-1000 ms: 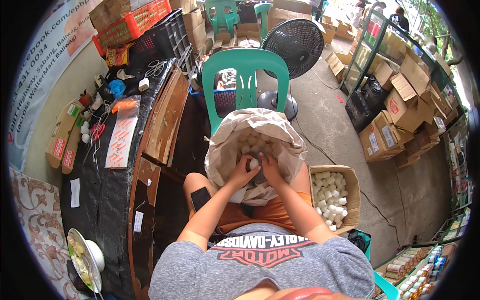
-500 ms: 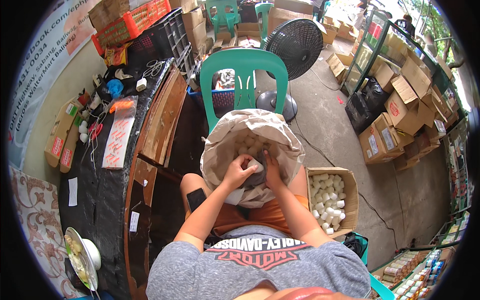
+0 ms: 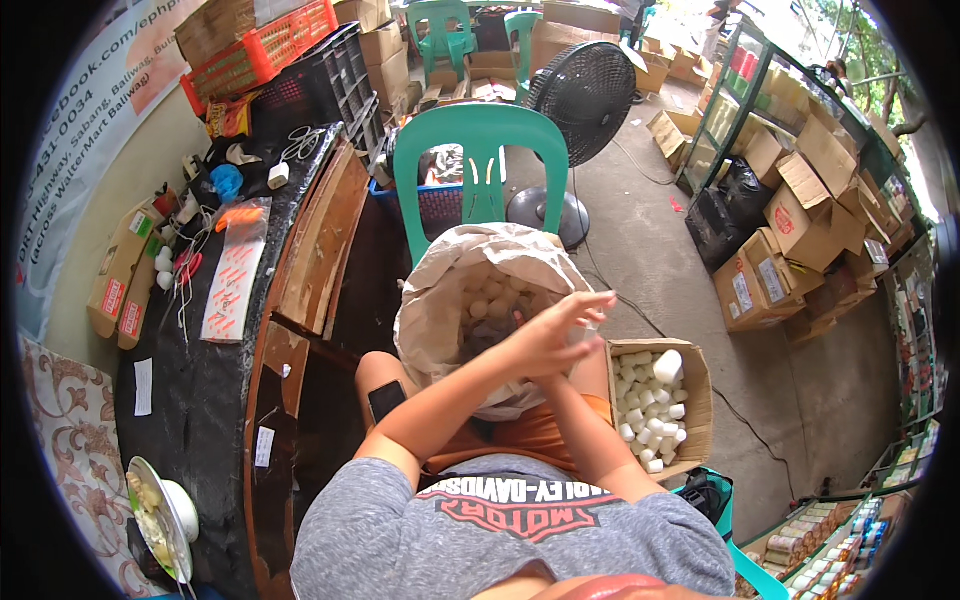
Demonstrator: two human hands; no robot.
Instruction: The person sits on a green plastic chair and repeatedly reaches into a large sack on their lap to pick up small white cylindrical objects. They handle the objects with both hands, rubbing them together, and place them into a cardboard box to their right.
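My left hand [image 3: 562, 332] reaches across my right forearm toward the box side, fingers spread and holding nothing. A short white cylinder [image 3: 668, 366], like a small candle, shows larger than the others over the carton's far end; I cannot tell whether it is in the air. The carton [image 3: 697, 405] by my right thigh holds many such cylinders. Between my legs stands a large open brown paper bag [image 3: 425, 300] with pale cylinders [image 3: 490, 300] inside. My right hand [image 3: 518, 317] is in the bag, mostly hidden behind my left; a dark grey patch, perhaps cloth, shows beside it.
A green plastic chair [image 3: 480, 125] stands just beyond the bag, a black fan [image 3: 585, 100] behind it. A black-covered table [image 3: 190, 400] runs along the left. Opened cardboard boxes [image 3: 800, 220] and a shelf rack are at the right. A phone [image 3: 386, 400] lies on my left thigh.
My left hand has left the bag and swung right across my right forearm, opening from the white cylinder it held. A white cylinder now shows over the carton.
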